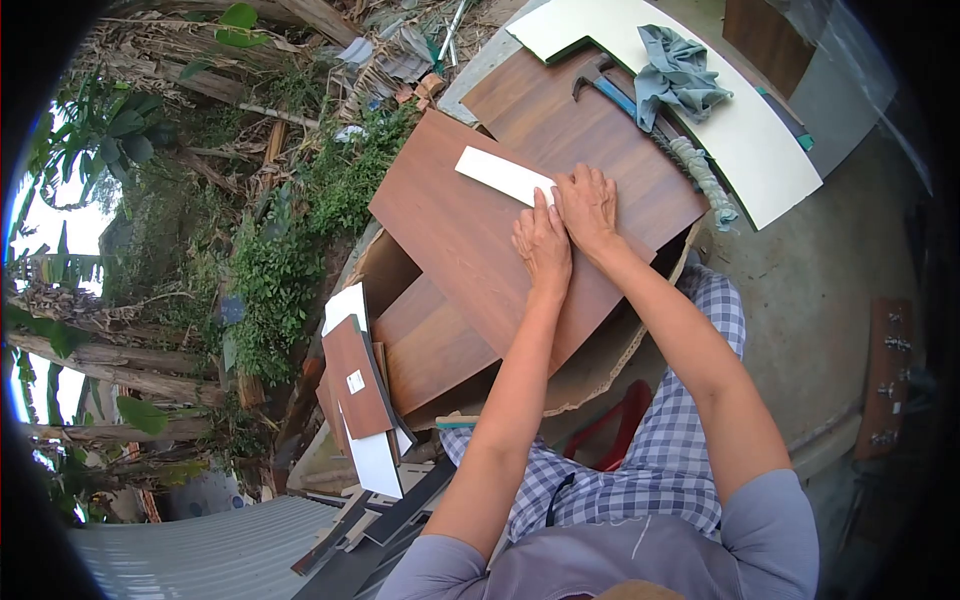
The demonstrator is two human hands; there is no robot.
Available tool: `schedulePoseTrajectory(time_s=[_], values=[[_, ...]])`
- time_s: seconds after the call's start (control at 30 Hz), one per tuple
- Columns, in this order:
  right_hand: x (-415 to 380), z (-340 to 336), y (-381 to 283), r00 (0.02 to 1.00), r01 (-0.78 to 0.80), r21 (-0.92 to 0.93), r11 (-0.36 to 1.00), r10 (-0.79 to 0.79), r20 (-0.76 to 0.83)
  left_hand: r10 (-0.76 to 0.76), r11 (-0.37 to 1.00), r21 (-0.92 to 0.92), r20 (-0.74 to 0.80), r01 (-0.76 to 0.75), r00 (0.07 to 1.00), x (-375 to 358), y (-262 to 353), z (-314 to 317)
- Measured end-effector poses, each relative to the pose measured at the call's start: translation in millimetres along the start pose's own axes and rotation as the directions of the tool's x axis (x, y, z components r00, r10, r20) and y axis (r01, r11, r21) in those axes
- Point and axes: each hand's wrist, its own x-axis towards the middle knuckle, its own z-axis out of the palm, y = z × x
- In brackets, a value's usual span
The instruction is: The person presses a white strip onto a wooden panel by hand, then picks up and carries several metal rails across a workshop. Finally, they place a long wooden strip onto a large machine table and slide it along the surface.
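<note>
Grey sleeves and a blue checked cloth [660, 440] fill the foreground as a person leans over a stack of wood-grain laminate boards at an outdoor work site. Both bare hands are pressed flat, side by side and touching, on the near end of a narrow white strip [503, 175] lying across the top brown board [450, 235]. Left hand [543, 245] rests with fingers extended and held together, palm down, index fingertip on the strip's end; right hand [588, 205] lies likewise flat just beyond it, fingers spread a little, covering the strip's corner. Neither hand is closed around anything; both only bear down. The strip's far end points away toward the greenery and lies free on the board.

By the look of it the strip is being held or pressed into position on the board face, the placing step rather than any cutting or fastening. A next move would seem to call for steady downward pressure and keeping the strip from sliding while its line is checked.

Beyond the hands a claw hammer [600, 85] with a blue handle lies on a second brown board, beside a crumpled grey-green rag [680, 70] on a white panel [740, 130]. Offcuts of brown and white board [360, 390] are stacked below the work surface, with weeds alongside
</note>
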Motion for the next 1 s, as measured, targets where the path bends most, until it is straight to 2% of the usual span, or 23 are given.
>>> schedulePoseTrajectory(time_s=[0.4, 0.6, 0.67, 1.0], values=[[60.6, 55.5, -31.6, 0.994, -0.076, 0.028, 0.997, 0.074, 0.074, -0.091, 0.996, 0.015, 0.026, 0.090, 0.996, 67.6, -47.8, 12.0], [80.3, 78.1, -39.4, 0.991, -0.103, 0.027, 0.994, 0.100, 0.088, -0.074, 0.997, 0.010, -0.017, 0.074, 0.997, 89.3, -68.3, 21.4], [86.4, 87.8, -39.9, 0.998, -0.061, 0.016, 0.998, 0.061, 0.019, -0.062, 0.998, 0.007, -0.033, 0.062, 0.998, 96.5, -74.2, 23.5], [111.3, 112.1, -50.7, 0.998, -0.057, 0.002, 0.998, 0.057, 0.022, -0.091, 0.996, 0.022, -0.041, 0.092, 0.995, 124.8, -91.4, 27.2]])
